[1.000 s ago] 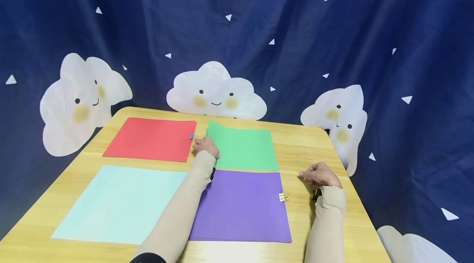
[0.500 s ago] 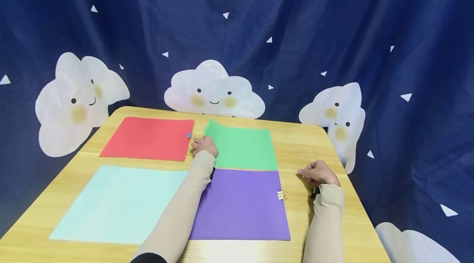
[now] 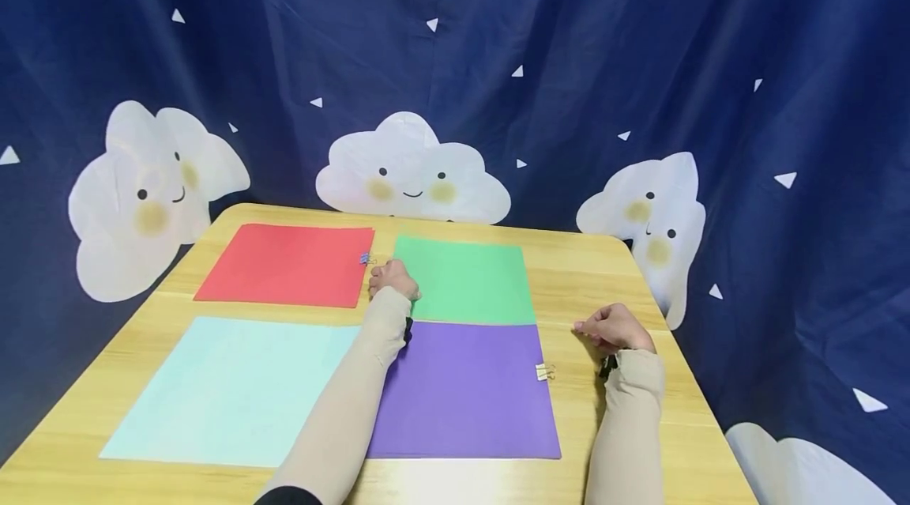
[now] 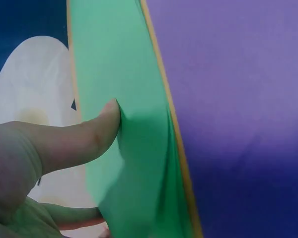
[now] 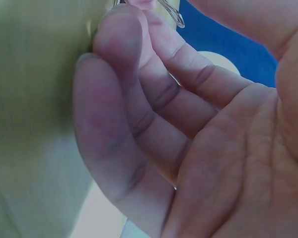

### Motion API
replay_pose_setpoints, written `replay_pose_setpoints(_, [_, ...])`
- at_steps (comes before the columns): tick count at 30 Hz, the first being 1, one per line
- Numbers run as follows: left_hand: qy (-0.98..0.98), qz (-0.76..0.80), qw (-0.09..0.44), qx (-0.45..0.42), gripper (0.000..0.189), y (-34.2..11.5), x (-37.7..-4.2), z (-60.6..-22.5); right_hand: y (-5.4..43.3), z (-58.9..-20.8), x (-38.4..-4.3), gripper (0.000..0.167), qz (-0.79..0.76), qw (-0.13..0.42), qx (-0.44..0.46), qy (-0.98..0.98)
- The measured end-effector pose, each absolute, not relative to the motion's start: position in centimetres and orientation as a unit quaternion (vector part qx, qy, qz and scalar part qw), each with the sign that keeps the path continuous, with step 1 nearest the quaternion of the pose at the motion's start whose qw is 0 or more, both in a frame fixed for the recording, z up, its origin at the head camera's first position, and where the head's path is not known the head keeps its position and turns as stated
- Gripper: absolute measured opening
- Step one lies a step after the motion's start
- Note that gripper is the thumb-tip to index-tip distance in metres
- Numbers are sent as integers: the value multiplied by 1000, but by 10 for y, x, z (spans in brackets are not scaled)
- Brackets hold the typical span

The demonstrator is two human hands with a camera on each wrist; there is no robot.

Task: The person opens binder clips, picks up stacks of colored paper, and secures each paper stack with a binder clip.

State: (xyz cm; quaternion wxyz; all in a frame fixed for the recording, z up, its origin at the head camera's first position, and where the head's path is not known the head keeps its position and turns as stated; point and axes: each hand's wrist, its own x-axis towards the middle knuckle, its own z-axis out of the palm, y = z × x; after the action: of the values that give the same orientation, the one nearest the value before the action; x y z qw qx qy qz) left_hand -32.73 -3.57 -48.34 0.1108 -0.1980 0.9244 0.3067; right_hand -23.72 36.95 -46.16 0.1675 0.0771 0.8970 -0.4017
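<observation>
My left hand (image 3: 393, 279) pinches the left edge of the green paper stack (image 3: 472, 280). In the left wrist view its thumb (image 4: 92, 135) lies over the bent green sheets, the other fingers by their edge. To the right of the papers, low over the table, my right hand (image 3: 614, 329) holds a small binder clip between thumb and fingertips. Only the clip's wire handles (image 5: 174, 13) show at the top of the right wrist view; its body is hidden.
A red stack (image 3: 287, 264) carries a blue-patterned clip (image 3: 366, 258) on its right edge. Nearer lie light blue paper (image 3: 227, 390) and a purple stack (image 3: 465, 390) with a pale clip (image 3: 543, 372). All are on the wooden table (image 3: 590, 276), before a dark blue curtain (image 3: 554, 7).
The green stack's far left corner, raised and curled before, now lies lower and flatter. Both hands stay almost where they were.
</observation>
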Motion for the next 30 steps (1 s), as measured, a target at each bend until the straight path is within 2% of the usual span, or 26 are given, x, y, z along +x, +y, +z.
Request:
replay_pose_setpoints(4, [919, 316, 114, -207, 41, -32, -327, -482, 370, -463, -237, 29, -399, 165, 85, 898])
replay_pose_setpoints(9, [923, 317, 88, -200, 36, -29, -323, -483, 368, -464, -235, 30, -391, 156, 79, 903])
replay_pose_setpoints(17, [930, 313, 61, -183, 50, -29, -317, -482, 368, -459, -238, 28, -391, 165, 80, 902])
replay_pose_setpoints(30, [926, 304, 100, -201, 69, -36, -322, -483, 368, -460, -237, 30, -380, 165, 74, 907])
